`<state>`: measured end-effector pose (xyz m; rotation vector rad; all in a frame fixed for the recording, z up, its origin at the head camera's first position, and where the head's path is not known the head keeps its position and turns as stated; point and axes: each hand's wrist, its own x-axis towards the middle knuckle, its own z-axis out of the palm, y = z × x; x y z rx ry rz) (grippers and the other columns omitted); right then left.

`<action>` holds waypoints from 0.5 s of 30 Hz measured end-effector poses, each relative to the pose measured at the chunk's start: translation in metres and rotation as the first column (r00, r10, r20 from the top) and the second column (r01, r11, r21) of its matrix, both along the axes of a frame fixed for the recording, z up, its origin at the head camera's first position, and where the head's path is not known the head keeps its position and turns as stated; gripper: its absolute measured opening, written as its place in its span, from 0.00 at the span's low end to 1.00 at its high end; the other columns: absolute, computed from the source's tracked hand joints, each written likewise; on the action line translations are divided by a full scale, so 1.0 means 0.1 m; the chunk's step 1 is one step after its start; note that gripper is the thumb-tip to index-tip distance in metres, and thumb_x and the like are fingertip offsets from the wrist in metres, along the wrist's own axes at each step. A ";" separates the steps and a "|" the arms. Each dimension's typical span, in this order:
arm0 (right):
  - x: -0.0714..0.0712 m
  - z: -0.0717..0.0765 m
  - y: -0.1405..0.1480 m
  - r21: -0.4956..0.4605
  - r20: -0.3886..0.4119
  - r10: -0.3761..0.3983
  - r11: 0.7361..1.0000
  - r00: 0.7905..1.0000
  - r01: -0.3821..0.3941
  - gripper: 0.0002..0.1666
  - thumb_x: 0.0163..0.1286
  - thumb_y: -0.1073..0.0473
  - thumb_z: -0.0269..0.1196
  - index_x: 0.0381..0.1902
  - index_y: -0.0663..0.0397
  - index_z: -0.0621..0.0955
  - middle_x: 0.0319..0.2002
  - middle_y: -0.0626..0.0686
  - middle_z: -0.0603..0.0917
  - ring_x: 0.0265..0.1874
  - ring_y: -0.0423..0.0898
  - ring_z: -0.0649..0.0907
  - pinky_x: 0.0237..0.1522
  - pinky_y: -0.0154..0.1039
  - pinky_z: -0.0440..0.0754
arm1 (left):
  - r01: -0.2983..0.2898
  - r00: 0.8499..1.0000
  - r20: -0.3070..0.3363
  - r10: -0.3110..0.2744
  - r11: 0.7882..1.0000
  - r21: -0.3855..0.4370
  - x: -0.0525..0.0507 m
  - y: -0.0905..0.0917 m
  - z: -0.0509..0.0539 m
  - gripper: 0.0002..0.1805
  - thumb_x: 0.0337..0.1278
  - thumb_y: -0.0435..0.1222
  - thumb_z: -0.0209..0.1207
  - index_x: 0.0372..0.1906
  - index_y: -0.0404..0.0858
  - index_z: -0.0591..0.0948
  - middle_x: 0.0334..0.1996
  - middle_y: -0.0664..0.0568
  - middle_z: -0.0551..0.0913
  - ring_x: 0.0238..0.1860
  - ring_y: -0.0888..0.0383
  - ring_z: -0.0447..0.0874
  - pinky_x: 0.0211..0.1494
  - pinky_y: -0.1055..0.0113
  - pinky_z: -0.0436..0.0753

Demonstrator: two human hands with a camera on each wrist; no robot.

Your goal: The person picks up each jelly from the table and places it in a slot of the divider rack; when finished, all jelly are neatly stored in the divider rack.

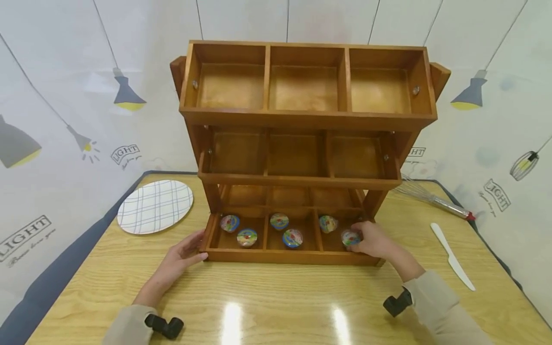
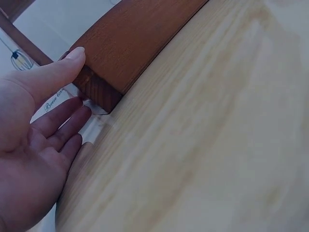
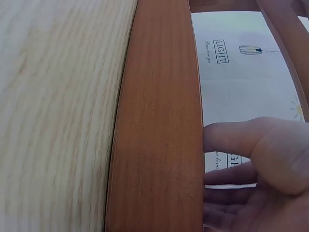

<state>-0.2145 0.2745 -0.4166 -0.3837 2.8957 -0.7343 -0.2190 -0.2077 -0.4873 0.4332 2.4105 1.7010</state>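
A brown wooden rack [image 1: 289, 256] with tiers of compartments stands on the table. In its lowest tier, my right hand [image 1: 373, 239] holds a small jelly cup [image 1: 350, 238] with a foil lid, inside the right compartment. Seen from the right wrist, the fingertips of that hand [image 3: 270, 164] pass behind the front board [image 3: 159, 111], which hides the cup. Another jelly cup [image 1: 328, 223] sits beside it; the middle and left compartments have two each. My left hand [image 1: 178, 258] is at the rack's lower left corner, its thumb [image 2: 65, 65] against the wood and its fingers loosely extended.
A white plate with blue checks [image 1: 155, 207] lies at the left. On the right are a whisk [image 1: 431, 197] with a metal handle and a white knife [image 1: 453, 258]. The two upper tiers of the rack [image 1: 308, 115] overhang the lowest one. A wall covering with printed lamps hangs behind.
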 end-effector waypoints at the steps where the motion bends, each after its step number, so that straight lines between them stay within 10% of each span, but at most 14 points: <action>1: 0.01 0.01 -0.01 0.012 -0.007 0.006 1.000 1.000 -0.006 0.33 0.50 0.59 0.67 0.49 0.78 0.71 0.40 0.66 0.81 0.33 0.51 0.80 0.33 0.41 0.79 | -0.002 1.000 0.001 0.002 1.000 0.001 0.00 -0.01 0.00 0.35 0.52 0.44 0.58 0.66 0.45 0.59 0.64 0.45 0.63 0.53 0.81 0.63 0.53 0.85 0.66; 5: 0.06 -0.04 -0.03 0.056 -0.104 0.078 0.996 0.991 -0.072 0.29 0.55 0.58 0.64 0.51 0.72 0.72 0.44 0.63 0.79 0.38 0.52 0.80 0.37 0.43 0.79 | -0.016 1.000 0.012 0.016 1.000 0.000 0.01 -0.06 0.03 0.36 0.52 0.43 0.58 0.66 0.42 0.59 0.63 0.43 0.63 0.52 0.82 0.65 0.51 0.86 0.67; 9: 0.19 -0.18 0.03 0.066 -0.315 0.150 0.989 0.937 -0.136 0.22 0.58 0.58 0.61 0.48 0.66 0.75 0.45 0.60 0.79 0.40 0.53 0.80 0.38 0.44 0.80 | -0.004 1.000 0.018 0.005 1.000 -0.017 0.03 -0.11 0.08 0.36 0.52 0.42 0.58 0.66 0.39 0.58 0.63 0.41 0.63 0.55 0.70 0.69 0.52 0.83 0.69; 15: 0.43 -0.26 0.43 -0.048 -0.448 0.030 0.997 0.894 -0.058 0.20 0.58 0.62 0.61 0.47 0.68 0.75 0.46 0.64 0.78 0.46 0.61 0.76 0.44 0.55 0.75 | -0.032 0.994 -0.105 0.012 0.981 -0.194 0.12 -0.24 0.24 0.33 0.54 0.41 0.57 0.64 0.36 0.60 0.60 0.38 0.67 0.56 0.42 0.69 0.55 0.55 0.74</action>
